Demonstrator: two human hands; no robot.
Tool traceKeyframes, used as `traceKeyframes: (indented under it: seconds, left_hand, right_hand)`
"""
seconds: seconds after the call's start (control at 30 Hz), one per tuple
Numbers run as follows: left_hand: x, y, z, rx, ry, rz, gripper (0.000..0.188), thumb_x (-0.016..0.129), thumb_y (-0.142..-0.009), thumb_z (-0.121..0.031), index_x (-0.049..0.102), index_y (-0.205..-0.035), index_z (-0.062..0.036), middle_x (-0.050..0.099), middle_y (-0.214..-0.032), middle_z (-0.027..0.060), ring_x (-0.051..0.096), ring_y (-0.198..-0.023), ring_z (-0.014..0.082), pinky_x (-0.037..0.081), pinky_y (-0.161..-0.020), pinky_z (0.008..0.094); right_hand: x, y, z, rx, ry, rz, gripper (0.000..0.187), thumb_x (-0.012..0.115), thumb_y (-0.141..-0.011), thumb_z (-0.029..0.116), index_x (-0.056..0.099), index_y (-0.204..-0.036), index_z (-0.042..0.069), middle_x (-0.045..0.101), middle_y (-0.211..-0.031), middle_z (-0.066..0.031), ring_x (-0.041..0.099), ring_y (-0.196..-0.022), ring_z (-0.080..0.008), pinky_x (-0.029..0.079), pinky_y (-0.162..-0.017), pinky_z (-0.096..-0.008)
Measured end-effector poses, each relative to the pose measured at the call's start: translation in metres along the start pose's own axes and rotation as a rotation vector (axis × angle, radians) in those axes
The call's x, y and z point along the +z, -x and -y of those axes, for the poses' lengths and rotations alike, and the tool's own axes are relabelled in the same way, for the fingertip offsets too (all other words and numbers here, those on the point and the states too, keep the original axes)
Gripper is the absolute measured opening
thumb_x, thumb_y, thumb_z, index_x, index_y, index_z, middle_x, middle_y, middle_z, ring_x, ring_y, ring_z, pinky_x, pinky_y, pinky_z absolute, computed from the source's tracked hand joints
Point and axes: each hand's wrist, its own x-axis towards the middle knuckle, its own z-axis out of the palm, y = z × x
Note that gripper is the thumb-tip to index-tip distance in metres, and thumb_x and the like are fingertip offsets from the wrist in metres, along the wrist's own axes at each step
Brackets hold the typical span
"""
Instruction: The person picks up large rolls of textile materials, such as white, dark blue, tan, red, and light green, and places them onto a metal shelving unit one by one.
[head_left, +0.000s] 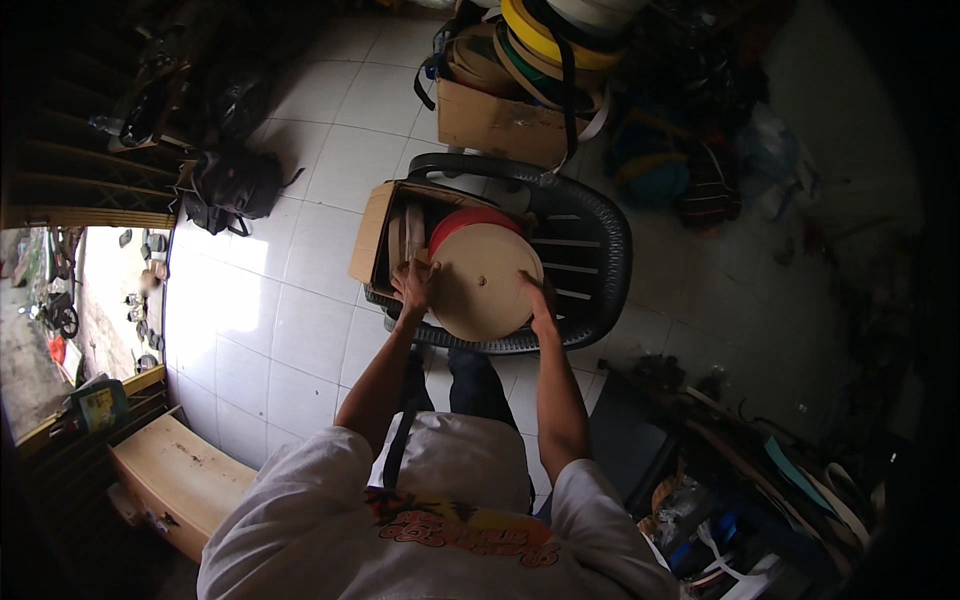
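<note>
A large, flat, beige disc-shaped roll (470, 265) with a small dark hole at its middle is between my two hands, over a black plastic chair (618, 255). My left hand (414, 286) is closed on its left edge. On the opposite edge, my right hand (538, 300) has its thumb on top and its other fingers hidden below. Behind the disc shows a red roll (465, 217), partly covered. An opened cardboard box (371, 240) stands on the chair's left side, with beige rolls (405, 230) inside.
Beyond the chair, another cardboard box (500, 120) holds several rolls, with a yellow roll (560, 40) on top. A black backpack (238, 183) lies on the tiled floor at left. A wooden cabinet (185, 480) stands at lower left. Clutter (720, 540) fills the lower right.
</note>
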Motion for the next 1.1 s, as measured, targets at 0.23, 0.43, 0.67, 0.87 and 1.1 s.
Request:
traceKeyframes:
  seconds: [0.23,0.43,0.67,0.87,1.1]
  left_hand:
    - [-0.064,-0.022,-0.018,-0.169,1.124,0.486,0.045,0.064,-0.087,-0.038,0.053,-0.112,-0.0022,0.058,-0.102,0.01,0.058,-0.088,0.02,0.048,-0.08,0.0315]
    - [-0.156,-0.03,-0.068,0.082,1.438,0.719,0.051,0.063,-0.089,-0.024,0.047,-0.131,-0.001,0.057,-0.121,0.014,0.056,-0.106,0.0175,0.047,-0.088,0.0301]
    - [-0.201,-0.011,-0.106,0.247,1.447,0.88,0.056,0.062,-0.09,-0.026,0.044,-0.136,-0.0012,0.058,-0.122,0.0139,0.057,-0.106,0.0181,0.046,-0.09,0.0299]
    - [-0.241,0.067,-0.15,0.312,1.456,1.226,0.051,0.061,-0.09,-0.026,0.049,-0.132,-0.0003,0.058,-0.122,0.0126,0.054,-0.109,0.0181,0.045,-0.091,0.0295]
    - [-0.259,0.201,-0.162,0.687,1.389,1.388,0.046,0.061,-0.088,-0.027,0.054,-0.125,0.0007,0.059,-0.118,0.0101,0.054,-0.107,0.0194,0.041,-0.094,0.0308]
  right_hand:
    - [-0.003,0.033,-0.001,0.144,-0.256,0.086,0.079,0.071,-0.077,0.046,0.042,-0.137,0.003,0.045,-0.137,-0.0139,0.042,-0.126,-0.0272,0.033,-0.103,-0.0393]
    - [-0.016,0.065,0.013,-0.066,-0.278,-0.063,0.073,0.071,-0.08,0.038,0.042,-0.138,0.004,0.049,-0.133,-0.0134,0.044,-0.124,-0.0255,0.035,-0.102,-0.0382]
    - [-0.011,0.181,0.069,-0.465,-0.225,-0.514,0.067,0.069,-0.082,0.035,0.043,-0.137,0.006,0.053,-0.126,-0.0133,0.048,-0.118,-0.0254,0.039,-0.098,-0.0372]
    - [-0.063,0.281,0.028,-0.537,-0.356,-0.776,0.054,0.061,-0.089,0.035,0.05,-0.13,0.003,0.055,-0.123,-0.0134,0.052,-0.113,-0.0231,0.04,-0.096,-0.0353]
    - [-0.097,0.42,-0.063,-0.679,-0.471,-1.251,0.042,0.055,-0.095,0.032,0.058,-0.121,-0.001,0.062,-0.109,-0.0077,0.055,-0.099,-0.0142,0.044,-0.087,-0.0281]
